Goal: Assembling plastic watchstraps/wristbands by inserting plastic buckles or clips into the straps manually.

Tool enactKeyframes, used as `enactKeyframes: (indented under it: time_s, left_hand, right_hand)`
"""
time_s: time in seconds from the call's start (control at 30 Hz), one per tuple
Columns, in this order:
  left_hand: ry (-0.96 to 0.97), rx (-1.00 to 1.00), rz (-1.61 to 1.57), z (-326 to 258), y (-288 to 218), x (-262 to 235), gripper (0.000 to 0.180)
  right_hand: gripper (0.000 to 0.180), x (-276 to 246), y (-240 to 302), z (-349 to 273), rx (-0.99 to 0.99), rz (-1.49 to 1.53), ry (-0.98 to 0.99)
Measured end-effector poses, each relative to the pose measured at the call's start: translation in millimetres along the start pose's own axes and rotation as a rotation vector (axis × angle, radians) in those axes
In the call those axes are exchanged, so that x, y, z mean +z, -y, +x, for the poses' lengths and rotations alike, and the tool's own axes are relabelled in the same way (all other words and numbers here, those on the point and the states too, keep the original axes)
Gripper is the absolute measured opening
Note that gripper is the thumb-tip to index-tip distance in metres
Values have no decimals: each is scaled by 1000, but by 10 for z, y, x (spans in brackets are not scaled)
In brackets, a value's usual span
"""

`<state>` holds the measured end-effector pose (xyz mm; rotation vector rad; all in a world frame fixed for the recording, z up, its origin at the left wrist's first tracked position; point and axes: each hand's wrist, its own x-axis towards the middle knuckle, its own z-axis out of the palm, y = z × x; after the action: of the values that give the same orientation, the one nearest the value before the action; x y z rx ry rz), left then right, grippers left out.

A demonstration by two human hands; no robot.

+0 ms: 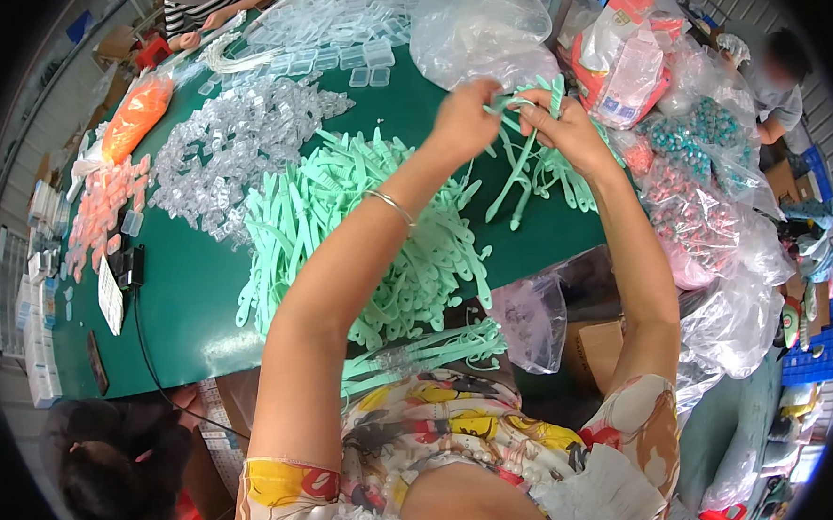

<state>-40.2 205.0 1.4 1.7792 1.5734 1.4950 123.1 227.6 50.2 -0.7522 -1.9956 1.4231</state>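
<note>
- Mint-green strips (510, 183) were held in front of the body, over the far part of the desk (183, 314); their lower ends were left hanging.
- The long axis of the hanging lengths was set roughly from one o'clock to seven o'clock, tilted rather than upright.
- By the right hand (566, 133), the strips were grasped between thumb and fingers.
- The left hand (467, 121) was curled at nine o'clock from the right, its fingertips brought close to the strip ends; whether anything was pinched there could not be told, as the hand was blurred.
- The large green pile (310, 217) was spread between seven and eight o'clock from the left hand, the nearer of the two hands, and was partly covered by the left forearm.
- A smaller green cluster (576, 184) was seen at about six o'clock from the right hand, the nearer one there.
</note>
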Motion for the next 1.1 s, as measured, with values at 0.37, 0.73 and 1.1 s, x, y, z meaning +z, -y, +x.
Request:
enactKeyframes:
  time_s: [0.37, 0.73, 1.1]
  left_hand:
    - [484, 99, 616, -182, 369, 848, 16]
    - [394, 244, 619, 106, 97, -33, 27]
    - [111, -223, 1209, 37, 1433, -1514, 21]
  right_hand:
    - [32, -717, 356, -417, -291, 324, -476]
    - [40, -287, 206, -1463, -65, 419, -356]
    - [23, 423, -252, -1843, 268, 417, -246]
